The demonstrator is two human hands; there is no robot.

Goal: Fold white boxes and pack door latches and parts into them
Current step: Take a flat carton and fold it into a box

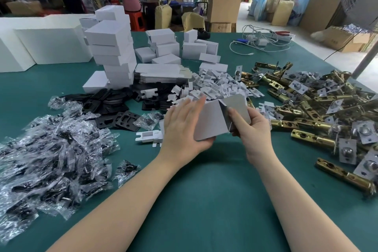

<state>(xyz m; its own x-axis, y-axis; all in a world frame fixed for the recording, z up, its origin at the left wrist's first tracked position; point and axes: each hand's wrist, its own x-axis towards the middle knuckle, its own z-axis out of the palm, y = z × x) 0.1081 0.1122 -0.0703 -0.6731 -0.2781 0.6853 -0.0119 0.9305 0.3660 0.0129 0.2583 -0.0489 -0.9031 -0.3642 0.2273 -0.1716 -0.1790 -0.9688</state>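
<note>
White box (pixel 210 120) held above the green table (pixel 204 200) — left hand (pixel 184 129) cupped around its side, right hand (pixel 251 129) pinching the end flap (pixel 235 106) (half open). Brass latches (pixel 319 108) piled right.

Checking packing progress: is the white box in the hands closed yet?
Not yet. The white box has an end flap standing open under the right hand; the left hand grips its side.

A box (pixel 212 120) sits mid-table (pixel 204 200) between both hands. Bagged parts (pixel 51 153) lie left, door latches (pixel 319 108) right. Behind it lie card inserts (pixel 214 86), plates (pixel 114 104) and stacked boxes (pixel 114 51).
</note>
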